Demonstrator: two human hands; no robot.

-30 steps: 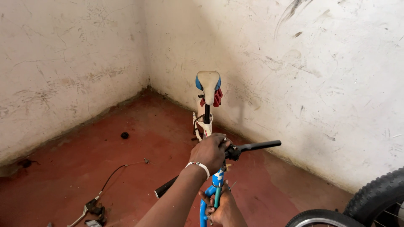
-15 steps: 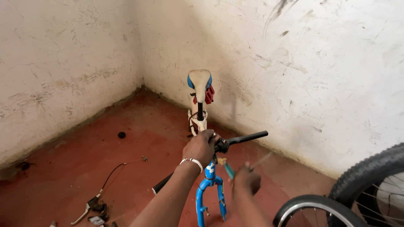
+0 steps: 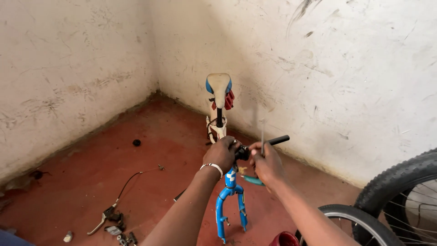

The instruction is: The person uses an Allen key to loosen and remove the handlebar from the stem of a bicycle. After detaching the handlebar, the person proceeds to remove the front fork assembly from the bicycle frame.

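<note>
Whitewashed walls (image 3: 346,68) meet in a corner above a red floor (image 3: 91,168). Two black tyres (image 3: 400,191) show at the lower right. A small bike stands mid-frame, its blue fork (image 3: 230,200) wheel-less and its cream saddle (image 3: 218,86) toward the corner. The left hand (image 3: 221,154) is clamped on the middle of the handlebar (image 3: 277,140). The right hand (image 3: 266,163), just beside it, is closed around a thin metal tool (image 3: 262,132) that stands upright at the bar. A brake lever with cable (image 3: 111,212) lies on the floor at the left.
</note>
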